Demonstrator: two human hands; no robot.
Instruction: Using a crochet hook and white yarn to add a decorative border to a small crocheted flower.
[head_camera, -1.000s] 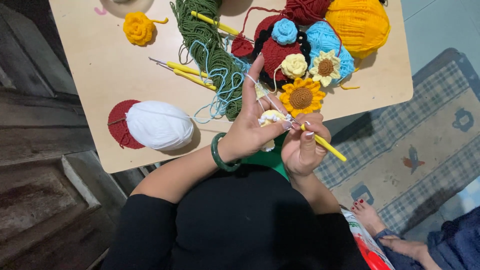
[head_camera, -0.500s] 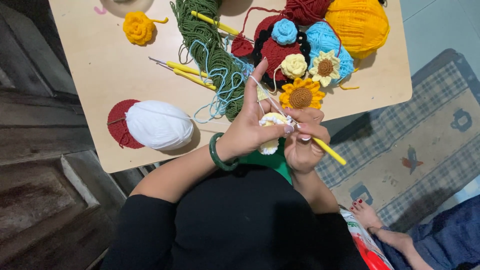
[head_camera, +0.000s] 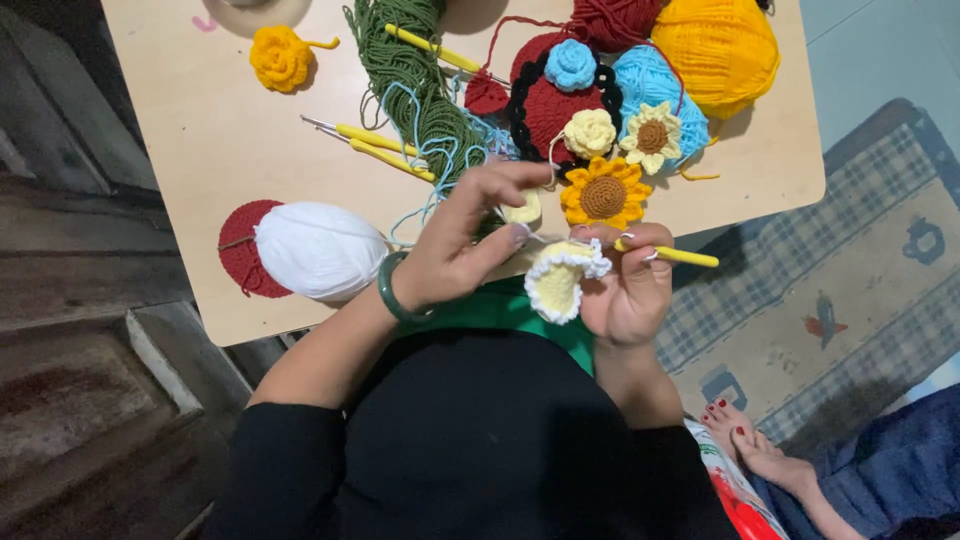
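Red disc (head_camera: 240, 262): a flat crocheted round at the table's near-left edge, half hidden under the white yarn ball (head_camera: 320, 250), which lies on it.
Table (head_camera: 220, 150): pale wood, crowded at its far side from 11 to 2 o'clock.
Yellow rose (head_camera: 280, 58): at about 10 o'clock from the hands, well apart from them.
Spare hooks (head_camera: 375, 148): two yellow-handled crochet hooks side by side, just left of the green yarn skein (head_camera: 420, 90), with loose light-blue yarn (head_camera: 425, 160) trailing over it.
Left hand (head_camera: 465, 245): partly open, fingers spread and curved, index raised; thumb and fingertips pinch the edge of the crochet piece. A green bangle (head_camera: 395, 295) sits on the wrist.
Crochet piece (head_camera: 560, 280): pale yellow with a white frilled edge, held between both hands just off the table's near edge, above the green garment.
Right hand (head_camera: 625, 290): closed, gripping the yellow crochet hook (head_camera: 668, 255), whose handle points to 3 o'clock; it also touches the piece.
Sunflower (head_camera: 603, 195): orange, at 12 o'clock just beyond the right hand, beside other crocheted flowers and yarn balls.
Another person's foot (head_camera: 745, 440): at 5 o'clock, on the floor.
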